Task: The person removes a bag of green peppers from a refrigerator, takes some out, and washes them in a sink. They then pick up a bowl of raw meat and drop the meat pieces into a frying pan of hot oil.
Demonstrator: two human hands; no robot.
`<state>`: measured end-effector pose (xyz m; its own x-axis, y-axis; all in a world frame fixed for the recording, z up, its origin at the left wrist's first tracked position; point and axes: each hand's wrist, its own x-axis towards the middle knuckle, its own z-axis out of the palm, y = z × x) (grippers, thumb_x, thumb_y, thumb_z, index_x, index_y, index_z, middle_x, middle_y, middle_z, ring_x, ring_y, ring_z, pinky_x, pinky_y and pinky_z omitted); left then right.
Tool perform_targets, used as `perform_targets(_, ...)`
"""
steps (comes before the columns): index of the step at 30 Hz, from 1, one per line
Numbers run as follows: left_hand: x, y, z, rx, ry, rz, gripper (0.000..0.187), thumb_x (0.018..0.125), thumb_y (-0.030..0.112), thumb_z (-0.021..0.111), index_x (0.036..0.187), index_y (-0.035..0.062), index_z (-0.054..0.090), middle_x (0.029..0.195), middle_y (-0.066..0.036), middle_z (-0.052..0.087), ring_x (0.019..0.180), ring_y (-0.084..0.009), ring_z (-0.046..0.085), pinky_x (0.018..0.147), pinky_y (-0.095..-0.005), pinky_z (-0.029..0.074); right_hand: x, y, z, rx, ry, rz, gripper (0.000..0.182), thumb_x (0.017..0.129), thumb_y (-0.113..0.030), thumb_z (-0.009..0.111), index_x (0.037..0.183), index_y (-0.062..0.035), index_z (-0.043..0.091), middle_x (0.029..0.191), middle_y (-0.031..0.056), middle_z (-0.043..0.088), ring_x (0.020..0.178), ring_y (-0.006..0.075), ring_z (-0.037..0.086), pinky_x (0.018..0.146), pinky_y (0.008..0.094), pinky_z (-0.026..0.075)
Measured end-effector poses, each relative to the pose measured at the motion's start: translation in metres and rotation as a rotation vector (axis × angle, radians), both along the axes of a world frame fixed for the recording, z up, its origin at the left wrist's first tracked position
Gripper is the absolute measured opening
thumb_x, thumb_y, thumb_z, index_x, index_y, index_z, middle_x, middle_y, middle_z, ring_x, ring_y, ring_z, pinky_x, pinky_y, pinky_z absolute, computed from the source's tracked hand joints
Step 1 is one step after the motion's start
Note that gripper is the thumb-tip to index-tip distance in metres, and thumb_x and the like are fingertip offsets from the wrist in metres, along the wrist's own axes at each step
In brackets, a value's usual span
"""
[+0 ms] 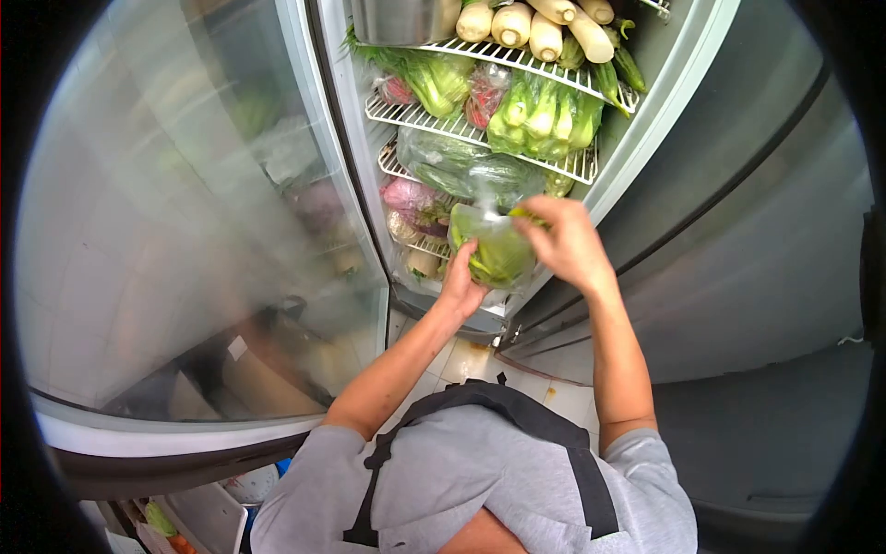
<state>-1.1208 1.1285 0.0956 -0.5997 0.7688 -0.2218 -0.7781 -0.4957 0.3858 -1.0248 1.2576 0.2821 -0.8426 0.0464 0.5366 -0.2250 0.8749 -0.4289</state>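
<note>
A clear plastic bag of green vegetables (496, 251) is held in front of the open fridge. My left hand (464, 282) supports it from the left and below, thumb on its side, fingers behind it. At the upper right of the bag, my right hand (568, 242) is closed in a pinch. A small yellow-green vegetable piece (520, 212) shows at its fingertips; its kind I cannot tell. Motion blurs the fingers slightly. Right behind the bag, dark green vegetables in clear plastic (443, 166) fill a fridge shelf.
White radishes (510, 26) and a metal container (397, 20) occupy the top shelf. Bagged leafy greens (544, 115) lie below on a wire shelf (434, 118). Purple vegetables (415, 198) sit lower left. The glass door (203, 203) stands open at left; a steel panel (738, 231) flanks the right.
</note>
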Motion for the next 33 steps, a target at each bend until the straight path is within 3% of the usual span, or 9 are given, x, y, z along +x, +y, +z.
perform_targets(4, -0.001, -0.005, 0.000, 0.062, -0.039, -0.014, 0.046, 0.097, 0.030, 0.056, 0.136, 0.0065, 0.047, 0.134, -0.013, 0.056, 0.122, -0.0289, 0.057, 0.103, -0.0491, 0.047, 0.014, 0.013, 0.039, -0.692, 0.284, -0.122, 0.025, 0.101, -0.023, 0.059, 0.096, -0.0009, 0.069, 0.068, 0.0003, 0.061, 0.063, 0.0062, 0.055, 0.057, 0.0222, 0.042)
perform_targets(6, 0.001, -0.004, 0.000, 0.098, -0.036, -0.014, 0.045, 0.097, 0.030, 0.055, 0.134, 0.0053, 0.048, 0.133, -0.013, 0.057, 0.120, -0.0286, 0.058, 0.103, -0.0481, 0.047, 0.023, 0.026, 0.044, -0.945, 0.170, 0.110, 0.025, 0.100, -0.025, 0.060, 0.097, -0.0020, 0.069, 0.067, 0.0001, 0.060, 0.059, 0.0046, 0.055, 0.054, 0.0206, 0.041)
perform_targets(8, 0.001, -0.003, 0.001, 0.124, -0.022, -0.017, 0.044, 0.097, 0.029, 0.055, 0.134, 0.0053, 0.048, 0.132, -0.012, 0.058, 0.118, -0.0272, 0.060, 0.103, -0.0468, 0.047, 0.032, 0.019, 0.034, -0.720, -0.221, 0.013, 0.024, 0.097, -0.024, 0.062, 0.097, -0.0010, 0.069, 0.067, -0.0008, 0.059, 0.061, 0.0046, 0.058, 0.055, 0.0221, 0.045)
perform_targets(9, 0.000, -0.002, 0.001, 0.125, 0.007, -0.008, 0.043, 0.097, 0.028, 0.055, 0.133, 0.0054, 0.049, 0.130, -0.011, 0.058, 0.117, -0.0262, 0.060, 0.103, -0.0460, 0.048, 0.035, -0.002, 0.041, -0.539, -0.392, -0.082, 0.021, 0.092, -0.020, 0.066, 0.095, 0.0014, 0.069, 0.068, 0.0061, 0.063, 0.064, 0.0155, 0.066, 0.061, 0.0301, 0.051)
perform_targets(12, 0.003, 0.000, -0.002, 0.117, 0.098, 0.027, 0.043, 0.097, 0.027, 0.056, 0.134, 0.0061, 0.048, 0.128, -0.010, 0.059, 0.116, -0.0239, 0.060, 0.102, -0.0439, 0.048, 0.012, -0.002, -0.018, 0.061, -0.097, 0.080, 0.016, 0.083, -0.008, 0.068, 0.095, 0.0021, 0.069, 0.079, 0.0173, 0.068, 0.070, 0.0355, 0.067, 0.070, 0.0426, 0.054)
perform_targets(15, 0.013, 0.000, 0.014, 0.113, 0.206, 0.102, 0.045, 0.095, 0.023, 0.060, 0.136, 0.0082, 0.047, 0.127, -0.008, 0.059, 0.115, -0.0222, 0.059, 0.102, -0.0418, 0.048, -0.001, 0.002, -0.050, 0.191, -0.369, -0.246, 0.018, 0.083, -0.008, 0.066, 0.099, 0.0002, 0.070, 0.090, 0.0213, 0.069, 0.088, 0.0416, 0.065, 0.077, 0.0470, 0.052)
perform_targets(18, 0.022, -0.004, 0.033, 0.128, 0.260, 0.183, 0.046, 0.093, 0.012, 0.063, 0.135, 0.0100, 0.045, 0.124, -0.006, 0.057, 0.113, -0.0194, 0.059, 0.098, -0.0392, 0.051, 0.005, -0.014, -0.029, 0.161, -0.454, -0.372, 0.020, 0.084, -0.012, 0.067, 0.100, -0.0006, 0.071, 0.092, 0.0229, 0.069, 0.090, 0.0402, 0.066, 0.076, 0.0486, 0.052)
perform_targets(25, 0.017, -0.004, 0.017, 0.139, 0.308, 0.137, 0.047, 0.093, 0.012, 0.057, 0.138, 0.0096, 0.043, 0.125, -0.008, 0.057, 0.118, -0.0213, 0.057, 0.103, -0.0410, 0.047, -0.001, -0.002, -0.035, -0.237, -0.410, -0.057, 0.037, 0.074, -0.022, 0.083, 0.098, 0.0022, 0.069, 0.079, 0.0193, 0.067, 0.072, 0.0280, 0.066, 0.071, 0.0382, 0.051)
perform_targets(33, 0.023, 0.002, 0.017, 0.194, 0.348, 0.190, 0.068, 0.090, 0.011, 0.048, 0.153, 0.0151, 0.026, 0.142, -0.009, 0.046, 0.129, -0.0228, 0.047, 0.111, -0.0422, 0.037, -0.006, -0.020, -0.044, 0.031, -0.431, -0.256, 0.032, 0.075, -0.017, 0.073, 0.101, -0.0007, 0.066, 0.094, 0.0250, 0.068, 0.096, 0.0435, 0.065, 0.084, 0.0494, 0.052)
